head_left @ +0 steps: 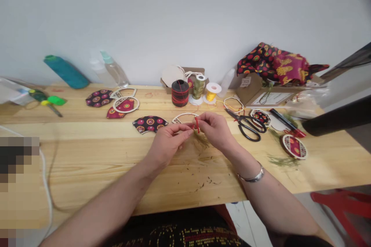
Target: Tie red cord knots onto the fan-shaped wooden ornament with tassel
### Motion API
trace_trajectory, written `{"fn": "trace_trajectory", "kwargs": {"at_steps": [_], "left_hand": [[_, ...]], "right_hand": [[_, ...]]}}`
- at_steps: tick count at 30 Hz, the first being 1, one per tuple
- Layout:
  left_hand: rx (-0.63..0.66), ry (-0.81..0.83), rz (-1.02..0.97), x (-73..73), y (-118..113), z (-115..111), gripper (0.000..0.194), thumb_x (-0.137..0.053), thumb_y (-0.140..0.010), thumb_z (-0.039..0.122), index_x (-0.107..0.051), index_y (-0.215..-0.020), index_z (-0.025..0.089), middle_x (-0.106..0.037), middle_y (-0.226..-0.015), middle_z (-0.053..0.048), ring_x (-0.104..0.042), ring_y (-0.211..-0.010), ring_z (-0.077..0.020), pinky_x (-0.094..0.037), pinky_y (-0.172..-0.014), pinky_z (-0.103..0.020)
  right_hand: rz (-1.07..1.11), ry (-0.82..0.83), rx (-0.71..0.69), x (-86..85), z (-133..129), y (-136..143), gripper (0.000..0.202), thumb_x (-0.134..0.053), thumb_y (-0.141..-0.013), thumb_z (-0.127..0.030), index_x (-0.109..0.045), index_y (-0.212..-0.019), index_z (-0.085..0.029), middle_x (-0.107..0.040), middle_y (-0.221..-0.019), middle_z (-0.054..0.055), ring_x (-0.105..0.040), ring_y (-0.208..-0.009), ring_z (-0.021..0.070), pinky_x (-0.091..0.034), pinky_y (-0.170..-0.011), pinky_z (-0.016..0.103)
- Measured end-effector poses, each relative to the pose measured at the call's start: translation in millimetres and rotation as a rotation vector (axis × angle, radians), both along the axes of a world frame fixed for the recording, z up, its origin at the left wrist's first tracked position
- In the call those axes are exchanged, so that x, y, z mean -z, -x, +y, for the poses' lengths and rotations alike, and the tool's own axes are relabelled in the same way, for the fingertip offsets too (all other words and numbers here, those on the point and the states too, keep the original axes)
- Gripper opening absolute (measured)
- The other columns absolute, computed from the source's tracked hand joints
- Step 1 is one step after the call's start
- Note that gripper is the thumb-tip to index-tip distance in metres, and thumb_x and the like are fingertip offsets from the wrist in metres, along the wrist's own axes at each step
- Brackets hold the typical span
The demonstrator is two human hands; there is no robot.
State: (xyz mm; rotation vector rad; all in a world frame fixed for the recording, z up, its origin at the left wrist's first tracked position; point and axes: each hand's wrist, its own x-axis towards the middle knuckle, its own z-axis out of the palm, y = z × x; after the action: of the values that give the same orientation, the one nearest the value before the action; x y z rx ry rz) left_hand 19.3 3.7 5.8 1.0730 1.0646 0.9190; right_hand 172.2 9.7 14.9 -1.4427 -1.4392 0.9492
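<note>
In the middle of the head view, above the wooden table, my hands meet over a small piece of work. My right hand [216, 130] is closed, pinching a short red cord [197, 125] between thumb and fingertips. Fingertips pressed together, my left hand [171, 141] grips the same cord from the other side. A wispy bundle of dry greenish grass [203, 141] hangs just under my right fingers; how it joins the cord is hidden. Just behind my hands lie a fan-shaped patterned fabric piece [150, 124] and a pale fan-shaped frame [182, 116].
Black-handled scissors [247, 125] lie right of my hands, near a marker [286, 122] and a round ornament [294, 146]. Behind stand thread spools [180, 94] and a cardboard box [257, 92] heaped with cloth. A screwdriver [52, 106] lies left; a black post [333, 117] juts in right.
</note>
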Motion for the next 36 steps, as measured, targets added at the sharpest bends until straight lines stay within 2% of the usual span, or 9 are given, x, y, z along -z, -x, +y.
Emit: {"fn": "trace_trajectory", "kwargs": {"at_steps": [5, 11, 18, 21, 24, 27, 29, 32, 36], "left_hand": [[0.040, -0.074, 0.169, 5.2, 0, 0, 0.016, -0.071, -0.070, 0.032, -0.073, -0.076, 0.017, -0.059, -0.057, 0.002, -0.045, -0.050, -0.0078, -0.036, -0.048, -0.021], [0.031, -0.194, 0.254, -0.8, -2, -1, 0.008, -0.069, -0.070, 0.025, -0.073, -0.071, 0.017, -0.062, -0.057, 0.002, -0.049, -0.052, -0.0096, -0.039, -0.052, -0.022], [0.035, -0.216, 0.264, -0.4, -2, -3, 0.009, -0.067, -0.071, 0.024, -0.073, -0.072, 0.018, -0.066, -0.061, 0.001, -0.055, -0.058, -0.0123, -0.044, -0.060, -0.025], [0.051, -0.226, 0.263, 2.0, -2, -2, 0.011, -0.065, -0.073, 0.026, -0.073, -0.073, 0.017, -0.069, -0.074, -0.003, -0.061, -0.070, -0.0159, -0.047, -0.068, -0.028], [-0.104, -0.314, 0.250, 3.4, 1, 0, 0.008, -0.065, -0.069, 0.021, -0.070, -0.073, 0.016, -0.065, -0.100, -0.008, -0.061, -0.094, -0.0212, -0.047, -0.082, -0.033], [-0.232, -0.344, 0.105, 2.5, 2, 0, 0.013, -0.063, -0.070, 0.017, -0.066, -0.082, 0.017, -0.060, -0.116, -0.008, -0.055, -0.111, -0.0219, -0.041, -0.096, -0.035], [-0.178, -0.280, -0.026, 0.4, 2, -2, 0.020, -0.061, -0.073, 0.018, -0.065, -0.092, 0.017, -0.062, -0.116, -0.008, -0.056, -0.112, -0.0206, -0.041, -0.098, -0.035], [-0.007, -0.168, -0.147, -3.6, -1, -6, 0.028, -0.062, -0.075, 0.020, -0.063, -0.102, 0.016, -0.068, -0.108, -0.008, -0.062, -0.103, -0.0207, -0.046, -0.092, -0.035], [0.078, -0.076, -0.096, -6.5, -3, -7, 0.032, -0.065, -0.073, 0.021, -0.063, -0.105, 0.015, -0.072, -0.085, -0.005, -0.066, -0.082, -0.0185, -0.051, -0.077, -0.032]], "right_hand": [[0.223, 0.164, -0.017, -3.9, -2, 3, 0.014, -0.063, -0.069, -0.028, -0.057, -0.062, -0.017, -0.048, -0.048, -0.006, -0.036, -0.043, 0.0066, -0.028, -0.043, 0.021], [0.458, 0.268, -0.065, -5.2, -4, 5, 0.028, -0.071, -0.065, -0.040, -0.055, -0.063, -0.018, -0.044, -0.044, -0.007, -0.030, -0.039, 0.0054, -0.018, -0.038, 0.021], [0.571, 0.288, -0.081, -5.2, -5, 8, 0.030, -0.072, -0.063, -0.040, -0.053, -0.065, -0.017, -0.058, -0.057, -0.002, -0.032, -0.039, 0.0034, -0.018, -0.039, 0.020], [0.561, 0.282, -0.072, -5.4, -5, 7, 0.028, -0.072, -0.063, -0.038, -0.053, -0.064, -0.017, -0.056, -0.054, -0.004, -0.034, -0.039, 0.0034, -0.019, -0.039, 0.020], [0.525, 0.289, -0.052, -5.9, -5, 7, 0.028, -0.071, -0.063, -0.038, -0.053, -0.064, -0.017, -0.051, -0.050, -0.005, -0.034, -0.039, 0.0037, -0.019, -0.039, 0.019], [0.464, 0.281, -0.053, -7.0, -6, 7, 0.027, -0.071, -0.063, -0.039, -0.055, -0.064, -0.017, -0.052, -0.050, -0.005, -0.034, -0.040, 0.0040, -0.019, -0.039, 0.019], [0.428, 0.268, -0.069, -7.2, -6, 8, 0.028, -0.071, -0.063, -0.039, -0.055, -0.062, -0.016, -0.054, -0.051, -0.004, -0.033, -0.040, 0.0038, -0.019, -0.039, 0.020], [0.371, 0.248, -0.072, -6.1, -6, 9, 0.027, -0.070, -0.064, -0.038, -0.055, -0.061, -0.016, -0.051, -0.049, -0.004, -0.032, -0.040, 0.0041, -0.020, -0.039, 0.020], [0.343, 0.235, -0.067, -3.1, -5, 8, 0.023, -0.069, -0.065, -0.035, -0.056, -0.062, -0.016, -0.050, -0.047, -0.005, -0.034, -0.041, 0.0048, -0.021, -0.040, 0.020]]}}
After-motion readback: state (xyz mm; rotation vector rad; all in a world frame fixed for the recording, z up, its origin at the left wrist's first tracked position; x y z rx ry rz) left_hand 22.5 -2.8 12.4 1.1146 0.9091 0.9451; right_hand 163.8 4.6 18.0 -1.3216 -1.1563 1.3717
